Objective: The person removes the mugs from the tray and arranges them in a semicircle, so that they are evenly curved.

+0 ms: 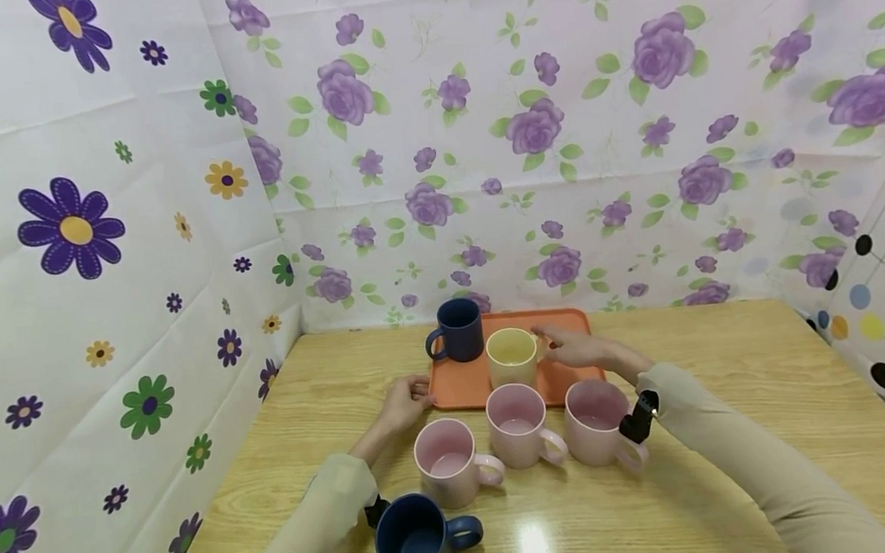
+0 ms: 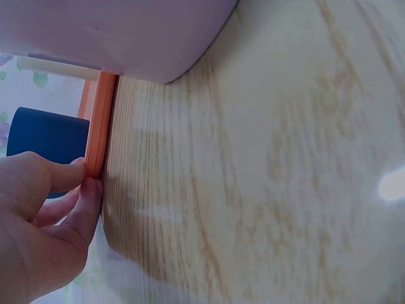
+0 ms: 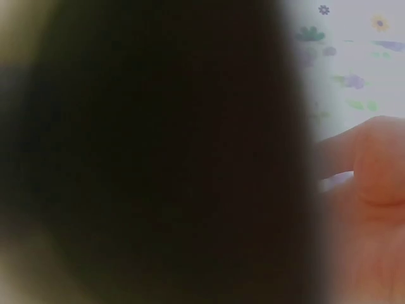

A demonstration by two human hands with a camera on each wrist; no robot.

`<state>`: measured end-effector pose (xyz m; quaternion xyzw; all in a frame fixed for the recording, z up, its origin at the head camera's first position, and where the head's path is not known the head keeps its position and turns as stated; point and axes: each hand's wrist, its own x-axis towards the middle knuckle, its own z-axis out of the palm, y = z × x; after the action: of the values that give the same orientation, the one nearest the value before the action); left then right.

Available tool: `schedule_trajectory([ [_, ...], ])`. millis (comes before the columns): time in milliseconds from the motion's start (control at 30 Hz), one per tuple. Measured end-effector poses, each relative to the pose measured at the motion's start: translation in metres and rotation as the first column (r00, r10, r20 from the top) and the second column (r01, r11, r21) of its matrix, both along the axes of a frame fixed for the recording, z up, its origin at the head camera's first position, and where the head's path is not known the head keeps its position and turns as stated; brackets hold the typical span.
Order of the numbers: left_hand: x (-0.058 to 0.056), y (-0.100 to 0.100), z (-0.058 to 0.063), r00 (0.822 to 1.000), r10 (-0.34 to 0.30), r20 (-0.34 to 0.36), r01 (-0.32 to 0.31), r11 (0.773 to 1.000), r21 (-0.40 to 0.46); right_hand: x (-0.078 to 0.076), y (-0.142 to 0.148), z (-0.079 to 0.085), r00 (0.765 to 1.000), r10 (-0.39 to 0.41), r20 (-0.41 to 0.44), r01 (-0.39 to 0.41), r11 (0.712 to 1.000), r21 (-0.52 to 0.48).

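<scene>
Beside the yellow mug [image 1: 513, 366], whether the right hand [image 1: 577, 349] grips is unclear; the left hand [image 1: 404, 402] pinches the tray [image 1: 459, 386].

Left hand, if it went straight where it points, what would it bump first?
The orange tray: the left hand is pinching its edge. Beyond, the yellow mug or far blue mug might be next, but depth is unclear.

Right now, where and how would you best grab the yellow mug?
Probably by its handle, from the right: the yellow mug stands upright with the handle pointing that way, where the right hand is. A pink mug crowds its front and a blue mug stands to its left.
</scene>
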<state>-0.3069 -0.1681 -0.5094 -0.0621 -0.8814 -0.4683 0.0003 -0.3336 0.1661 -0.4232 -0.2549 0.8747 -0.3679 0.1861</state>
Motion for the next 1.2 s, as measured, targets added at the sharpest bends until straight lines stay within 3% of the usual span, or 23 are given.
schedule_trajectory([
  [300,0.001,0.001,0.002,1.0,-0.014,0.01,0.014,1.0,-0.009,0.005,0.008,0.003,0.995,-0.023,-0.098,0.03,0.997,0.073],
  [567,0.0,0.0,0.001,1.0,-0.002,0.015,0.003,0.999,-0.033,0.014,0.025,0.01,0.999,-0.027,-0.026,0.03,0.993,0.114],
  [733,0.0,0.001,0.0,1.0,0.002,0.016,-0.001,0.999,-0.034,0.018,0.035,0.003,0.999,-0.04,-0.004,0.04,0.996,0.074],
  [933,-0.001,0.001,-0.001,1.0,-0.003,0.01,0.004,1.0,-0.027,0.022,0.043,-0.011,0.994,-0.027,-0.108,0.028,0.999,0.015],
  [1067,-0.002,0.001,-0.001,1.0,0.002,0.004,-0.002,1.0,-0.027,0.023,0.045,-0.016,0.979,-0.087,-0.183,0.088,0.996,-0.001],
  [1200,-0.001,0.001,-0.001,1.0,0.004,0.008,-0.003,0.999,-0.034,0.023,0.047,-0.02,0.97,-0.148,-0.193,0.142,0.989,-0.044],
])
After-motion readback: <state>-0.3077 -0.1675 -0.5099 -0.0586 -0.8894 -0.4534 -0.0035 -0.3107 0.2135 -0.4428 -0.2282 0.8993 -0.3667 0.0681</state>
